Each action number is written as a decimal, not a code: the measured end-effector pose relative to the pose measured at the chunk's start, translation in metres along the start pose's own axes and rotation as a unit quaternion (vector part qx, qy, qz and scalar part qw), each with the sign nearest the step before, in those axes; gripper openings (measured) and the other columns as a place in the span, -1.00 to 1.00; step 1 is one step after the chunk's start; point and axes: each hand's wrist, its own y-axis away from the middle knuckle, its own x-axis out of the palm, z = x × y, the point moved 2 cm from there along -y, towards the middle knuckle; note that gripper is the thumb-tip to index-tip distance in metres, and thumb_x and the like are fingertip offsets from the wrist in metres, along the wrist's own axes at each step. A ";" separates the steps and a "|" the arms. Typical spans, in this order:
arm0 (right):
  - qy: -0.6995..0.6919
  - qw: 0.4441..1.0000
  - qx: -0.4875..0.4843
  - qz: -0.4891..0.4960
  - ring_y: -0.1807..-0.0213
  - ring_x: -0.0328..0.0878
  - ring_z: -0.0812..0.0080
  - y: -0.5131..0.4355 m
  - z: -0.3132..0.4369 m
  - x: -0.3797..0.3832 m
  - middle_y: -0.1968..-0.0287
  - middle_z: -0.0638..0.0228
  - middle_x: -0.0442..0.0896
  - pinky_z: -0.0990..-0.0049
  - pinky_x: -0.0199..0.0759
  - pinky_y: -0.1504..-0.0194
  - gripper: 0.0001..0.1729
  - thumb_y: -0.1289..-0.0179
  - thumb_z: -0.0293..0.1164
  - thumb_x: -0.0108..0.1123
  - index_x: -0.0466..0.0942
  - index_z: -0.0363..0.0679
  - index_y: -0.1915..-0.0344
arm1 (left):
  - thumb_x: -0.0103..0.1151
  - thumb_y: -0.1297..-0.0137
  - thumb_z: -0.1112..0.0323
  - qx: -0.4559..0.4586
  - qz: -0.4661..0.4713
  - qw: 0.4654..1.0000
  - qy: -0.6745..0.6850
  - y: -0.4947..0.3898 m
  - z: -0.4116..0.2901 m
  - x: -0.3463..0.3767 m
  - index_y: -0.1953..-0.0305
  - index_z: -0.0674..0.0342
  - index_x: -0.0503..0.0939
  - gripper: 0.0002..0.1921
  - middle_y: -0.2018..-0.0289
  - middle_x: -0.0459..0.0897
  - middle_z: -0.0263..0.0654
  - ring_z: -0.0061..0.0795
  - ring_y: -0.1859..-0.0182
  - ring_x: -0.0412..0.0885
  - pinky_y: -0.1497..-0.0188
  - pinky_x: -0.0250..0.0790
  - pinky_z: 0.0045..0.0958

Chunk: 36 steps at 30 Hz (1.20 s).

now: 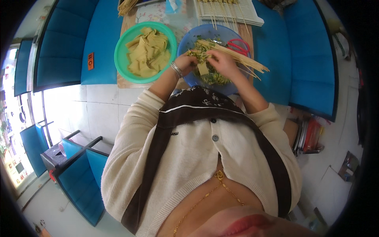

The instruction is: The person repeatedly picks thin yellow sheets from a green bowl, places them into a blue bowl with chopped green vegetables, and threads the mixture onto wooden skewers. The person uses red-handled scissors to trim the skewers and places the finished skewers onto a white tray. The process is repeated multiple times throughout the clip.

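Note:
Both hands are over a blue plastic basin (184,38) of chopped leafy greens (217,79). My left hand (186,63), with bangles at the wrist, has its fingers closed on a small bunch of greens (197,55). At the other side of this bunch, my right hand (222,62) pinches it with curled fingertips. A pale yellow square sheet (203,69), like tofu skin, lies on the greens just below the hands. Bamboo skewers (248,60) rest across the basin's right rim, partly behind my right hand. Scissors with red handles (239,46) lie beside them.
A green plastic basin (117,56) at left holds many yellow sheets (149,54) in liquid. Filled skewers (222,7) lie on a white tray (251,16) at the back right. More skewers (127,7) stand back left. Blue bench seats (271,56) flank the wooden table (125,84).

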 end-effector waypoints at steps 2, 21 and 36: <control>0.042 0.994 -0.101 -0.033 0.35 0.52 0.22 -0.001 0.012 -0.001 0.29 0.16 0.56 0.42 0.35 0.33 -0.68 -0.06 -0.39 0.11 0.46 -0.16 0.12 | -0.06 0.06 0.66 0.002 0.021 0.999 0.023 0.002 0.000 0.005 0.03 0.17 0.34 -0.53 0.37 0.47 -0.33 -0.51 0.35 0.44 0.28 0.33 -0.43; 0.111 0.973 -0.157 0.130 0.19 0.40 0.25 -0.016 0.019 -0.009 0.26 0.29 0.46 0.39 0.31 0.18 -0.74 -0.05 -0.43 0.06 0.48 -0.15 0.19 | 0.03 -0.05 0.60 -0.002 0.060 0.996 -0.071 -0.006 0.012 0.015 0.12 0.19 0.40 -0.69 0.33 0.51 -0.38 -0.65 0.37 0.46 0.42 0.26 -0.61; 0.019 0.999 0.001 0.037 0.39 0.52 0.31 -0.002 -0.001 -0.005 0.32 0.22 0.49 0.48 0.38 0.37 -0.75 -0.01 -0.47 0.16 0.44 -0.24 0.24 | 0.02 -0.20 0.36 0.006 0.028 0.999 -0.045 -0.005 0.002 0.018 0.13 0.09 0.43 -0.80 0.26 0.47 -0.38 -0.57 0.28 0.44 0.32 0.29 -0.55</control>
